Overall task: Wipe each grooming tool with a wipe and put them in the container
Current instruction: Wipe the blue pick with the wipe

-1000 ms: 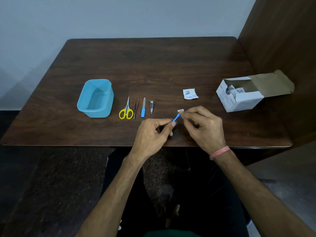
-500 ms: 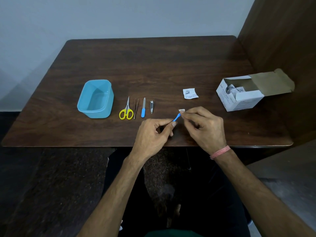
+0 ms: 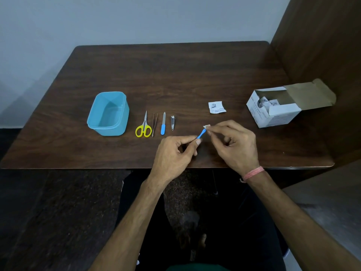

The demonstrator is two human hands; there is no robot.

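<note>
One light-blue plastic rectangular container sits on the dark wooden surface. In a row just to its right lie four tools: one pair of yellow-handled scissors, one pair of thin metal tweezers, one blue-handled nail file and one small metal nail clipper.

A fifth tool, a small blue plastic stick, is held above the surface. The left hand pinches its lower end between thumb and forefinger. The right hand pinches a small white wipe around its upper tip.

One torn white sachet wrapper lies beyond the hands, and one open white cardboard box stands well to the right.

Compared with half a second ago, both hands keep the same pinches and nothing on the surface has moved.
</note>
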